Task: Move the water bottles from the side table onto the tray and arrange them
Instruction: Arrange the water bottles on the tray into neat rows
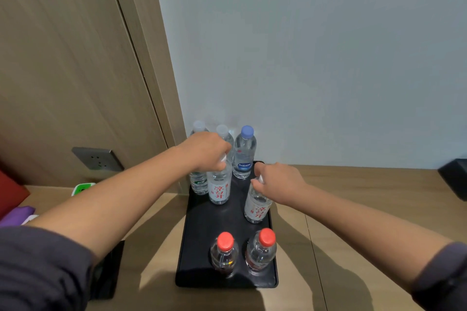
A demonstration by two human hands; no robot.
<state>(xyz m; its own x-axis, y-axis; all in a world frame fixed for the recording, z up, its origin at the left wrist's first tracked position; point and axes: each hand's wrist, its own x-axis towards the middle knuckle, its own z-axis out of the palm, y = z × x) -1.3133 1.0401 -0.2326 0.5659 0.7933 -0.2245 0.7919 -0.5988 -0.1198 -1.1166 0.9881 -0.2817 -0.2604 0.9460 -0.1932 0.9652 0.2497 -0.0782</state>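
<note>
Left hand [207, 151] round left 凉白开 bottle [219, 190], right hand [278, 183] round right 凉白开 bottle [257, 209]

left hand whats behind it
The green-labelled bottle, cap and lower body showing, and a second clear-capped bottle, only its top visible. The left hand and the red-lettered bottle it grips cover the rest.

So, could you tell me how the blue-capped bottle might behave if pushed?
The blue-capped bottle looks full, so it is probably heavy for its size. Tall and narrow, it could tip if pushed high. Its smooth clear plastic may be slippery.
</note>
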